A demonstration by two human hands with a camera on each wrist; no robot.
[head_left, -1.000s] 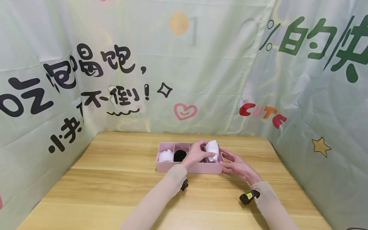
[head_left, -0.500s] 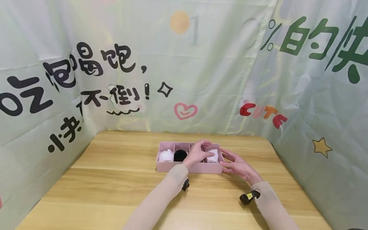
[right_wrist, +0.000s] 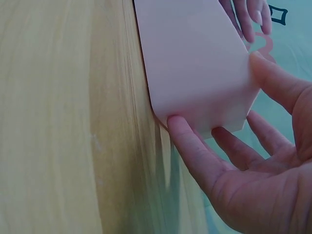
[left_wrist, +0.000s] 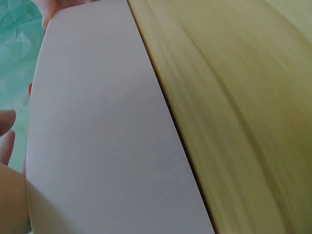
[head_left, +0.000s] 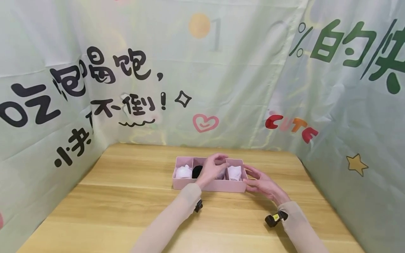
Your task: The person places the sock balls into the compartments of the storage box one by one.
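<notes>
The green backdrop cloth (head_left: 221, 70) carries black Chinese characters on the left panel, among them 不倒! over a wavy line, a red and orange "CUTE" (head_left: 291, 127) to the right, large green characters with a % sign at the upper right, a faint "1" beside a yellow dot, a pink heart with a smile and a yellow star.

On the wooden table (head_left: 126, 211) stands a pink divided storage box (head_left: 209, 185). From the head camera, a rolled white sock (head_left: 183, 172) lies in its leftmost compartment, a rolled black sock (head_left: 197, 171) in the next, and a folded white sock (head_left: 235, 172) in the rightmost. The left hand (head_left: 212, 168) hovers over the middle of the box, fingers loosely curled and holding nothing.

The right wrist camera shows what the head view hides: the right hand (right_wrist: 253, 161) lies open against the box's right end, thumb and fingers straight on its corner. The left wrist camera shows only the box's plain outer wall and wood grain
</notes>
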